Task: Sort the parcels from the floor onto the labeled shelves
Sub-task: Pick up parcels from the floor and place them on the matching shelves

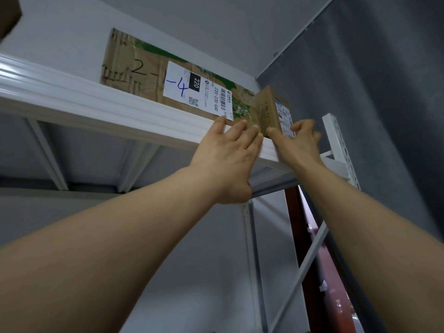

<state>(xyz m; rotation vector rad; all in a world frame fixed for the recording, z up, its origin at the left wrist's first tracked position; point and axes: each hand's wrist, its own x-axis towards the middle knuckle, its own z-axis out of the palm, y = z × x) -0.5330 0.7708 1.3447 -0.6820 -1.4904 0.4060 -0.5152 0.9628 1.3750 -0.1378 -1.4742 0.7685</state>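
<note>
Through the head camera I am looking up at the top white metal shelf of a rack, with both bare arms raised towards its right end.

My left hand is open. Its fingers are straight and spread, and their tips press against the lower right corner of a large flat brown cardboard parcel that stands on edge on the shelf. That parcel has green print along its upper edge. It carries a white shipping label, and "2-1-4" is handwritten partly on the cardboard and partly on the label.

My right hand holds a small brown cardboard parcel, with the thumb on its near face and the curled fingers on the face that bears a white-and-blue label. This hand is slightly blurred. The small parcel sits on the shelf at its right end, upright and touching the right end of the large one.

Just right of my right hand is a white slotted upright post of the rack. Behind the post hangs a dark grey curtain.
</note>
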